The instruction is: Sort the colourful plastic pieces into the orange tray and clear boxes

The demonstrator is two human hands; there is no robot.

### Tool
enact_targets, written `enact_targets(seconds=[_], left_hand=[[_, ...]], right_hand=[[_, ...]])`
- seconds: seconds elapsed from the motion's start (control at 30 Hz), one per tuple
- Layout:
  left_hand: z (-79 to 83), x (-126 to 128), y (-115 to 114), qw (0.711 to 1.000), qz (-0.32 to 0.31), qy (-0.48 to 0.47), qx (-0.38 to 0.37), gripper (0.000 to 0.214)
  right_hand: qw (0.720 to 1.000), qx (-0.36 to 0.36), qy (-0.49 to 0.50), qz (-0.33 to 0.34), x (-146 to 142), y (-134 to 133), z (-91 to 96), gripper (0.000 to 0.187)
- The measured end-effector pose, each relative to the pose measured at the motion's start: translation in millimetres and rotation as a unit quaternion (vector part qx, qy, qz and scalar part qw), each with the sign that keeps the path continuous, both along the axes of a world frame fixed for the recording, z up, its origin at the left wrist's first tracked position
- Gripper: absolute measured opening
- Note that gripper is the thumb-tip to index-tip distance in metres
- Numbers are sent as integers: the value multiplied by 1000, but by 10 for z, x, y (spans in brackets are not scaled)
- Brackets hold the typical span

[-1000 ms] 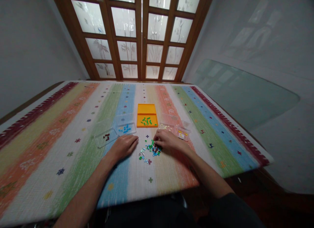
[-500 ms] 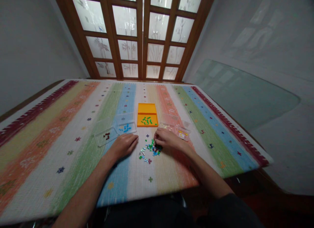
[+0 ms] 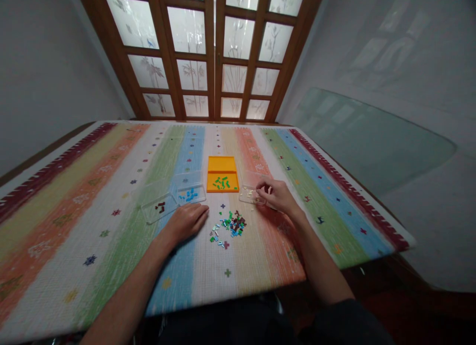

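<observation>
My left hand [image 3: 189,220] lies on the cloth with its fingers stretched out, holding nothing. It rests beside a clear box of blue bricks [image 3: 192,194]. My right hand [image 3: 275,193] is above the right edge of a clear box with cream pieces [image 3: 250,192], thumb and fingers pinched together. Whatever sits in that pinch, if anything, is too small to make out. Between the hands and nearer to me is a loose pile of small building bricks [image 3: 235,224], mixed brown, green, blue and white.
An open orange case [image 3: 222,164] holds several green bricks [image 3: 223,182] in its front half. A clear box [image 3: 149,214] with a few brown bricks [image 3: 160,206] stands at the left. A striped tablecloth [image 3: 260,265] covers the table. Wooden glazed doors [image 3: 214,87] rise behind it.
My right hand has left the brick pile and moved right and away from me to the box of cream pieces. It now hides the box of yellow pieces. My left hand stays put.
</observation>
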State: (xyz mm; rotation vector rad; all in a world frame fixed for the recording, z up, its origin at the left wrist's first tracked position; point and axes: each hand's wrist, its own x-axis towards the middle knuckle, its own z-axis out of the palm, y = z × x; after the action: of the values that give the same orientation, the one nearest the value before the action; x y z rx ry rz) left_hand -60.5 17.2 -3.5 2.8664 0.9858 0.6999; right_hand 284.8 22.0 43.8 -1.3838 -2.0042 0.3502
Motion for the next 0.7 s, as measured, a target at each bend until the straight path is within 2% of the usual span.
enact_targets(seconds=[0.13, 0.33, 0.47, 0.6, 0.7], left_hand=[[2, 1, 3, 1000, 3, 12, 5, 27], [1, -2, -1, 1000, 7, 10, 11, 26], [-2, -4, -2, 1000, 11, 18, 12, 29], [-5, -8, -4, 1000, 13, 21, 6, 30], [-4, -8, -4, 1000, 12, 17, 5, 30]], right_hand=[[999, -16, -45, -3, 36, -1, -34, 11], [995, -39, -80, 56, 11, -83, 27, 17], [974, -122, -162, 97, -101, -183, 79, 17], [948, -145, -262, 110, -224, -228, 56, 23], [941, -153, -284, 102, -270, -237, 33, 22]])
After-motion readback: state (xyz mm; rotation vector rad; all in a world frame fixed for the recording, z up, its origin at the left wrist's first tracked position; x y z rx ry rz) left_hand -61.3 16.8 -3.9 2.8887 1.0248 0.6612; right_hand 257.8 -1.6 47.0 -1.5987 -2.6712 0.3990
